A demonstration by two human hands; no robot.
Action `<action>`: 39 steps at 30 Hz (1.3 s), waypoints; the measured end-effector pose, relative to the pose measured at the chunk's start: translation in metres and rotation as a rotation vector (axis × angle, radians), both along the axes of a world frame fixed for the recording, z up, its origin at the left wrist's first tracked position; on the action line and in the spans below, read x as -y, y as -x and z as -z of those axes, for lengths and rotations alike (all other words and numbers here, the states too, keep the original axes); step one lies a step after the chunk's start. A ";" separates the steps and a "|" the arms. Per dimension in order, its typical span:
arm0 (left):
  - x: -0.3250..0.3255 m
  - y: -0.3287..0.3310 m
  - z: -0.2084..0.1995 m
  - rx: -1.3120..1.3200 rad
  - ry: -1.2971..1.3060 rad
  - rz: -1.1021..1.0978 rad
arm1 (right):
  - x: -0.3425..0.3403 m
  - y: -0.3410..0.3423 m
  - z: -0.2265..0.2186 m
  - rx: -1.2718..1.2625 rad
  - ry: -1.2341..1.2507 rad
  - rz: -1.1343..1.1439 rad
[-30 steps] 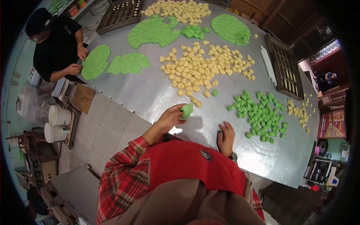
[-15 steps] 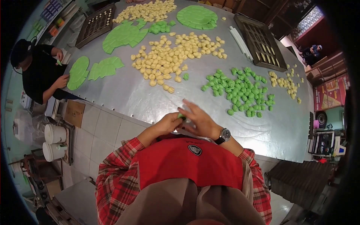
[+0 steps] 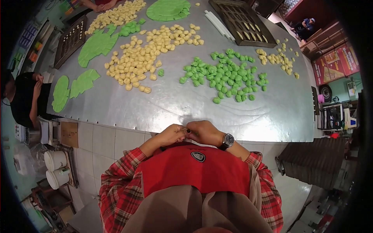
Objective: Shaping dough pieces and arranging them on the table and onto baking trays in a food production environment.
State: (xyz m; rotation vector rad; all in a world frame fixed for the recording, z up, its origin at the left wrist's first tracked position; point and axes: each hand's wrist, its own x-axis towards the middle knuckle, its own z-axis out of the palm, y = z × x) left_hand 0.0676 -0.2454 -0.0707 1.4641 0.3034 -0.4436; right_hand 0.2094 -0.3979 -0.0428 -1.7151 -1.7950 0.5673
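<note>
From where I stand, the left hand and right hand meet at the near edge of the tabletop, fingers curled in together; I cannot tell whether either grip is clamped on anything, as the knuckles hide what lies between. Beyond them, green lumps lie loosely right of centre, yellow lumps farther left. With the hands right at that edge, I'd judge a small piece could drop to the tiled floor if a pinch slackened, or squash under hard pressing.
</note>
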 end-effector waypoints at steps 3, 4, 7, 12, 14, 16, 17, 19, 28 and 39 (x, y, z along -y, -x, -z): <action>0.016 -0.007 -0.008 -0.065 0.234 -0.086 | 0.013 -0.008 0.003 -0.529 0.234 0.122; 0.021 -0.010 -0.004 -0.088 0.331 -0.185 | 0.016 -0.010 0.004 -0.533 0.231 0.117; 0.010 -0.018 0.040 -0.032 0.487 -0.573 | 0.029 -0.010 0.006 -1.032 0.286 0.040; -0.024 -0.004 0.031 0.392 -0.519 -0.658 | 0.039 -0.042 0.018 -0.403 0.110 0.294; -0.024 0.003 0.042 0.149 -1.472 -0.144 | 0.055 -0.052 0.063 0.329 -0.118 0.298; -0.001 -0.001 0.053 0.213 -1.372 -0.169 | 0.046 -0.019 0.060 0.369 0.263 0.205; 0.002 -0.012 0.049 0.291 -1.337 -0.148 | 0.037 -0.007 0.058 0.342 0.248 0.142; -0.011 -0.047 0.050 0.422 -1.336 -0.123 | 0.002 -0.009 0.068 0.280 0.075 0.141; -0.056 0.007 0.038 0.456 -1.435 -0.498 | 0.019 -0.031 0.070 0.377 -0.089 0.326; -0.096 -0.052 -0.011 0.758 -0.771 -0.718 | -0.022 -0.080 0.004 -0.052 -0.419 0.729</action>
